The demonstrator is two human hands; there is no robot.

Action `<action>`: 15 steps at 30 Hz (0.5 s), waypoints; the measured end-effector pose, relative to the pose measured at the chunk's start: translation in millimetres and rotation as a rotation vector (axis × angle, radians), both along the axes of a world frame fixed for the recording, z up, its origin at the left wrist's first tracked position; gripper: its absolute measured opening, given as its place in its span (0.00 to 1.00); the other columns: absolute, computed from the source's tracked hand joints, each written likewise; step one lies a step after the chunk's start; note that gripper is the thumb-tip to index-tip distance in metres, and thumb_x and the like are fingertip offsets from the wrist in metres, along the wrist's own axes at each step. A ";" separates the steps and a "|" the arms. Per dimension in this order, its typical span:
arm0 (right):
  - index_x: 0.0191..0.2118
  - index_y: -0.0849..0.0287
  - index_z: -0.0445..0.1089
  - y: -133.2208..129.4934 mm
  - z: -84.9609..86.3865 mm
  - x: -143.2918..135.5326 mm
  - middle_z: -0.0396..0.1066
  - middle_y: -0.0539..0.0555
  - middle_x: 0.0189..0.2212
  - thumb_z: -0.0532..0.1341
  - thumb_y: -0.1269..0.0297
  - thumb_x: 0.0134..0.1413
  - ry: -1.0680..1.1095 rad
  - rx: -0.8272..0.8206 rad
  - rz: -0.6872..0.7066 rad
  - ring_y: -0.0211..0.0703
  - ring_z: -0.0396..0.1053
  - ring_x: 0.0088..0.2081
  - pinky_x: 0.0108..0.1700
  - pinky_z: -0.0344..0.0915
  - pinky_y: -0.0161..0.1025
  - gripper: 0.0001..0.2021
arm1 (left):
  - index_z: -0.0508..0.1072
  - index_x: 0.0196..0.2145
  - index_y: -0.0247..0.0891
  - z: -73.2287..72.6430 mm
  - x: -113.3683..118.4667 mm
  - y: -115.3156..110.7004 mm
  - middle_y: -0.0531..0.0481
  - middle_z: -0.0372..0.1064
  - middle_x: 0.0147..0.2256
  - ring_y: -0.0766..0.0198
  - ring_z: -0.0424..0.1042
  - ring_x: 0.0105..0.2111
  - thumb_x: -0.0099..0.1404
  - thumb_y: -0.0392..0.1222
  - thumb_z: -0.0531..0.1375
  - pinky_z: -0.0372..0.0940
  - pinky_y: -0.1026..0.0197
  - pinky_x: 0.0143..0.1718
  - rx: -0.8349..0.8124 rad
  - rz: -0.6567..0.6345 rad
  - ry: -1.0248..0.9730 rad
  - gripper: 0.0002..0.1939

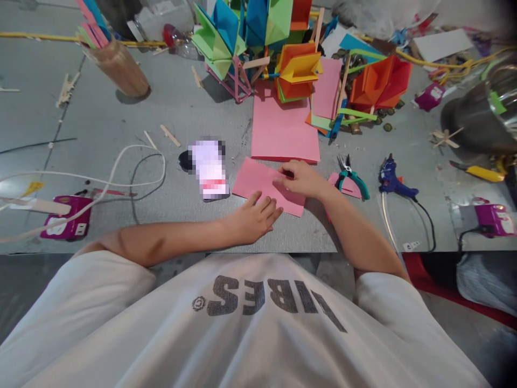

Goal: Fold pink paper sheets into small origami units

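Observation:
A folded sheet of pink paper (252, 178) lies at a slant on the grey table in front of me. My left hand (256, 218) rests palm down across its near edge, fingers stretched and a little apart. On the paper's far right part is my right hand (302, 179), its thumb and bent fingers closed at the sheet. Just beyond lies a larger pink sheet (285, 132). To the left is a phone (210, 170) with a blurred screen. Right of my right hand, green-handled pliers (355, 180) lie over small pink paper pieces (343, 187).
Folded-paper shapes in green and blue (230, 37), yellow (299, 67) and orange (379, 81) stand at the back. A blue glue gun (393, 180) lies right, near a metal pot (476, 118). Left are a cup (121, 70), a white cable (117, 161) and a purple power socket (72, 218).

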State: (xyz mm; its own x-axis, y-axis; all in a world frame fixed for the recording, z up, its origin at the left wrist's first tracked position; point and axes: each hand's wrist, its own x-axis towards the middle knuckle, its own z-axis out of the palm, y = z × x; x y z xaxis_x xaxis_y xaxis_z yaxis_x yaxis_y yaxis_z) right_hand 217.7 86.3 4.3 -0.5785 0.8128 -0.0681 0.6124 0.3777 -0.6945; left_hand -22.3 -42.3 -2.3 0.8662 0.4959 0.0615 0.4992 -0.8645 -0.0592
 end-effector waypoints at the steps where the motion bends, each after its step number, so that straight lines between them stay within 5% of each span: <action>1: 0.35 0.51 0.74 -0.6 2.9 5.3 0.75 0.50 0.28 0.70 0.52 0.63 0.022 -0.070 -0.018 0.49 0.71 0.33 0.41 0.69 0.48 0.11 | 0.69 0.75 0.27 0.6 -0.4 0.3 0.24 0.73 0.68 0.36 0.72 0.63 0.85 0.50 0.55 0.61 0.33 0.67 -0.006 0.003 0.001 0.31; 6: 0.45 0.52 0.81 -3.9 8.9 41.8 0.84 0.54 0.41 0.77 0.50 0.55 0.074 -0.183 -0.008 0.55 0.80 0.40 0.43 0.75 0.51 0.17 | 0.67 0.77 0.30 3.2 -4.1 6.4 0.27 0.71 0.67 0.36 0.72 0.59 0.84 0.55 0.56 0.64 0.36 0.61 -0.069 0.051 -0.001 0.34; 9: 0.58 0.51 0.78 -5.8 7.5 54.9 0.81 0.49 0.32 0.80 0.53 0.51 0.185 -0.316 -0.057 0.52 0.79 0.33 0.35 0.72 0.47 0.29 | 0.66 0.77 0.30 6.2 -5.4 12.6 0.26 0.71 0.65 0.34 0.72 0.60 0.83 0.63 0.56 0.66 0.36 0.59 -0.100 0.102 0.005 0.39; 12: 0.75 0.51 0.61 -9.8 8.2 56.3 0.74 0.41 0.25 0.80 0.58 0.52 0.320 -0.470 -0.111 0.45 0.74 0.27 0.31 0.65 0.43 0.48 | 0.65 0.77 0.28 11.4 -5.4 16.5 0.26 0.70 0.64 0.33 0.71 0.62 0.83 0.65 0.56 0.66 0.36 0.61 -0.109 0.151 0.004 0.42; 15: 0.74 0.55 0.61 -16.4 12.2 52.9 0.75 0.44 0.25 0.77 0.64 0.55 0.332 -0.501 -0.094 0.42 0.74 0.28 0.32 0.62 0.42 0.45 | 0.64 0.77 0.28 15.4 -5.0 17.8 0.26 0.69 0.66 0.33 0.70 0.64 0.84 0.63 0.55 0.64 0.36 0.64 -0.106 0.161 0.000 0.40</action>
State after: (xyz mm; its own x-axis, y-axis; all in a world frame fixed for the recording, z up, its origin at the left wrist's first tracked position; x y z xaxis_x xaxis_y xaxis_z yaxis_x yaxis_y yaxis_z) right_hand 270.7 69.9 16.5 -0.5620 0.7772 -0.2832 0.3472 -0.0892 -0.9336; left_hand -27.3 -24.5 13.1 0.7753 0.6316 0.0015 0.6313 -0.7750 0.0284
